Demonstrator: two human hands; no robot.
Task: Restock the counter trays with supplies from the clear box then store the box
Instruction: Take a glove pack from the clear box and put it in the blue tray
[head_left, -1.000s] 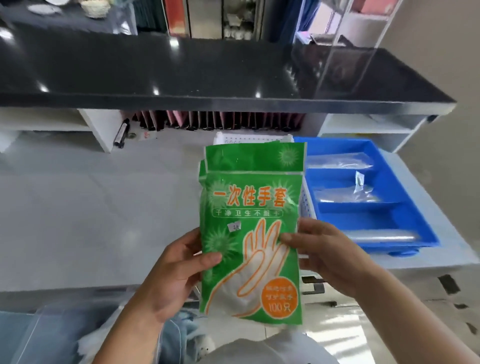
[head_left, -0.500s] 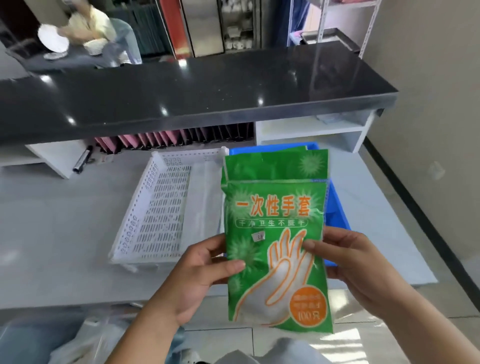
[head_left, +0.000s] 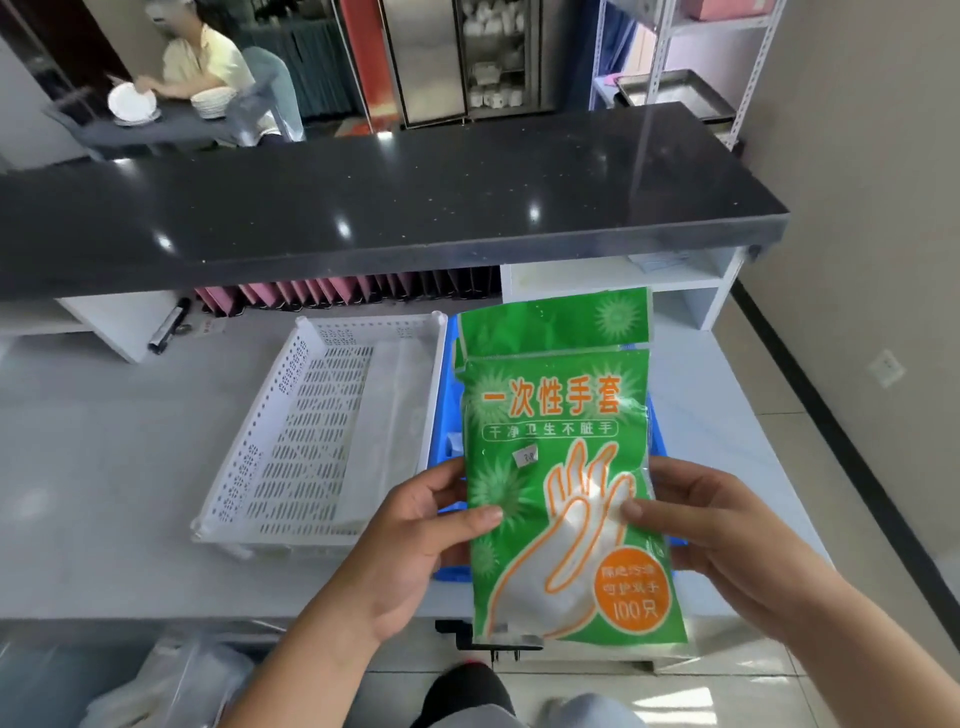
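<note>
Two hands pinch a flat, glossy green glove packet (head_left: 561, 467) upright above the pale tabletop (head_left: 104, 467): left hand (head_left: 415, 525) clamped on its 9 o'clock edge, right hand (head_left: 701, 525) on its 3 o'clock edge. Behind it lies a blue plastic tray (head_left: 445, 415); at 9 o'clock, a white perforated rectangular tray (head_left: 311, 431).

Beyond the hands a black countertop (head_left: 395, 202) spans a white desk (head_left: 104, 467), with beige wall (head_left: 857, 182) and tiled floor (head_left: 810, 457) to their right.
</note>
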